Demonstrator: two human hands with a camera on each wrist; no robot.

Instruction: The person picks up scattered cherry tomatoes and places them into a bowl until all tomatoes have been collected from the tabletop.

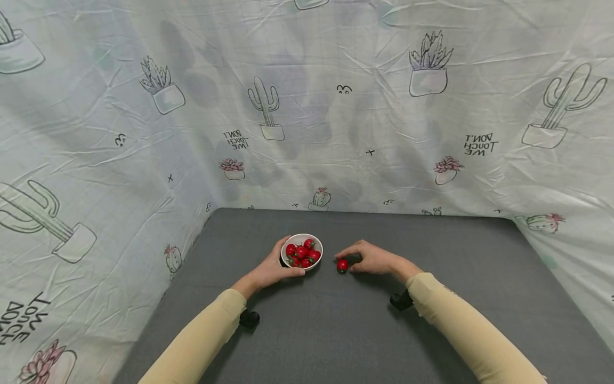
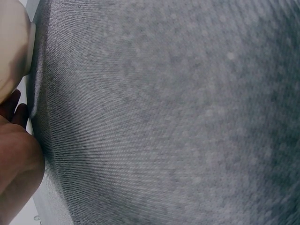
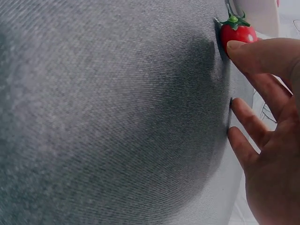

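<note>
My left hand point(image 1: 271, 271) holds a small white bowl point(image 1: 283, 260) from its left side, thumb along the front and fingers round the back. Several red cherry tomatoes point(image 1: 300, 252) with green stems fill the bowl. In the left wrist view, only part of the bowl's pale outer wall point(image 2: 11, 47) and of the hand point(image 2: 18, 161) show at the edge. To the right of the bowl, my right hand point(image 1: 374, 259) has its thumb and forefinger round a single cherry tomato point(image 1: 342, 265). The right wrist view shows the thumb across this tomato point(image 3: 238, 33), stem facing the camera.
A dark grey cloth point(image 1: 307, 330) covers the table. Behind it and at both sides hangs a pale curtain point(image 1: 316, 133) printed with potted cacti. Black straps with small cameras point(image 1: 401, 301) sit at both wrists.
</note>
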